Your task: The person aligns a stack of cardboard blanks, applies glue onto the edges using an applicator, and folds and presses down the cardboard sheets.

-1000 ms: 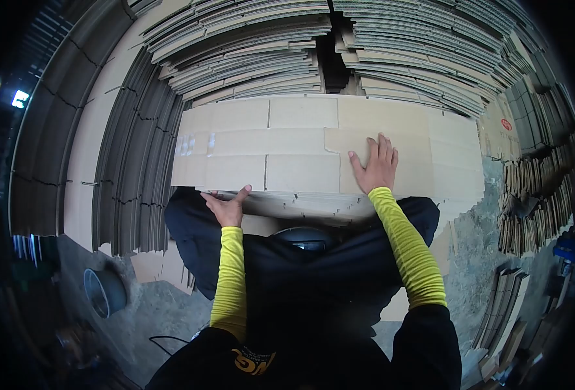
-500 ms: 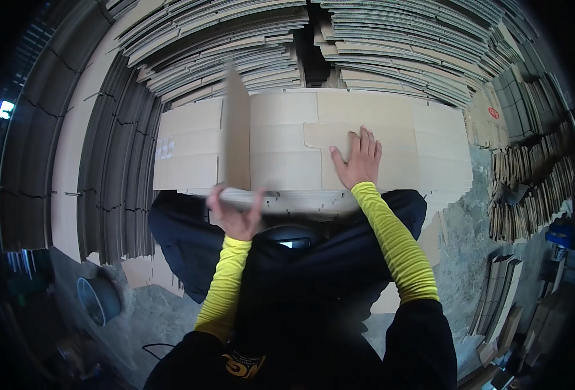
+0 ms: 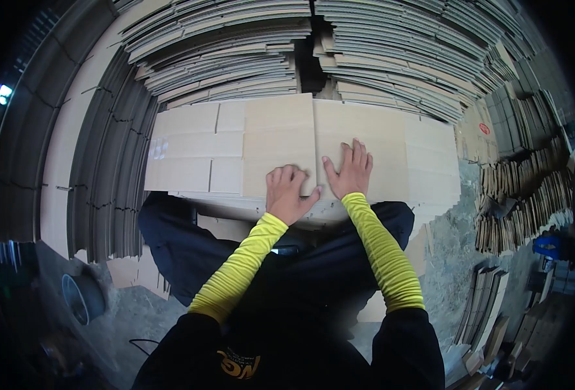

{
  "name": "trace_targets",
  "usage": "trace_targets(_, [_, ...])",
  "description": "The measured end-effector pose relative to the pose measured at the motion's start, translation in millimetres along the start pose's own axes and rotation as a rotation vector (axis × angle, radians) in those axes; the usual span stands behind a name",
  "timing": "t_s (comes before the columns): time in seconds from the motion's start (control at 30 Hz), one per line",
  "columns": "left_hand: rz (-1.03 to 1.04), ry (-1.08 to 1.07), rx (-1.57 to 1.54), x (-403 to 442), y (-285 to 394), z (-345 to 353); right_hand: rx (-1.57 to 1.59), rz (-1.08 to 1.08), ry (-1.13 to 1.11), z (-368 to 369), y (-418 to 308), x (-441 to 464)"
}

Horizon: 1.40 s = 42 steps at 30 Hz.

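A flat cardboard sheet (image 3: 359, 117) lies across a stack in front of my lap, with its left panel (image 3: 278, 123) folded over so that its edge meets the right panel along a seam. My left hand (image 3: 289, 190) rests on the folded panel near its front edge, thumb apart from the fingers. To the right of the seam, my right hand (image 3: 351, 170) lies flat on the cardboard, fingers spread. Neither hand grips anything.
Tall stacks of flat cardboard (image 3: 229, 52) fill the far side, and bundled sheets (image 3: 115, 162) stand at the left. More bundles (image 3: 521, 195) are on the right. A grey bucket (image 3: 83, 299) sits on the floor at lower left, and a blue object (image 3: 549, 247) at far right.
The upright panel has gone down flat toward the right. My left hand has moved right and forward from the stack's front edge onto that panel. My right hand has shifted slightly left and nearer.
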<state>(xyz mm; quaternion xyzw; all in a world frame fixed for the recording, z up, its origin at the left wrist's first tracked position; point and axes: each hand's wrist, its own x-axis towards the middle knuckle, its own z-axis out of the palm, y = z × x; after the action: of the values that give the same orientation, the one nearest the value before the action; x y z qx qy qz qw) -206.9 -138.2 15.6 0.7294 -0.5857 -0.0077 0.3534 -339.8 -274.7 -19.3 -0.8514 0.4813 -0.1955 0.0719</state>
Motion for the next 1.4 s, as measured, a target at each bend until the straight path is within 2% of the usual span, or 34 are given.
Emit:
trace_targets(0.1, [0.069,-0.088,0.010,5.4,-10.9,-0.6,-0.021,-0.005,0.004,0.5,1.4,-0.7])
trace_targets(0.17, [0.250,-0.173,-0.055,15.6,-17.4,-1.0,-0.040,0.001,0.002,-0.5,1.5,-0.2])
trace_targets(0.23, [0.306,-0.241,-0.096,28.0,-25.7,-1.4,-0.037,0.000,0.008,1.1,2.1,-0.2])
trace_targets(0.3, [0.605,-0.288,-0.062,41.6,-34.2,-1.4,-0.036,0.010,0.011,1.7,2.7,-1.1])
trace_targets(0.33, [0.608,-0.302,-0.065,48.0,-37.8,-1.3,-0.035,0.003,0.016,0.8,2.3,-1.1])
trace_targets(0.4, [0.714,-0.476,-0.123,61.8,-44.1,-1.3,-0.031,0.013,0.012,0.6,4.7,0.7])
trace_targets(0.43, [0.714,-0.497,-0.131,70.0,-47.1,-3.3,-0.033,-0.017,0.034,2.2,7.6,1.7])
trace_targets(0.53, [0.896,-0.502,-0.161,76.4,-53.8,-2.3,-0.047,-0.021,0.024,-0.6,6.2,-4.1])
trace_targets(0.67, [0.918,-0.580,-0.236,70.4,-63.0,-0.5,-0.056,-0.036,0.023,-5.3,6.1,-0.6])
trace_targets(0.97, [1.045,-0.534,-0.238,63.4,-69.3,-9.7,-0.112,-0.006,-0.043,-8.5,4.6,-1.4])
trace_targets(1.17, [0.974,-0.502,-0.152,66.8,-63.8,-8.0,-0.120,-0.009,-0.040,-7.3,5.4,-1.3])
trace_targets(1.4, [0.770,-0.470,-0.086,71.6,-57.6,1.0,-0.100,0.001,-0.036,-6.7,4.5,-3.7])
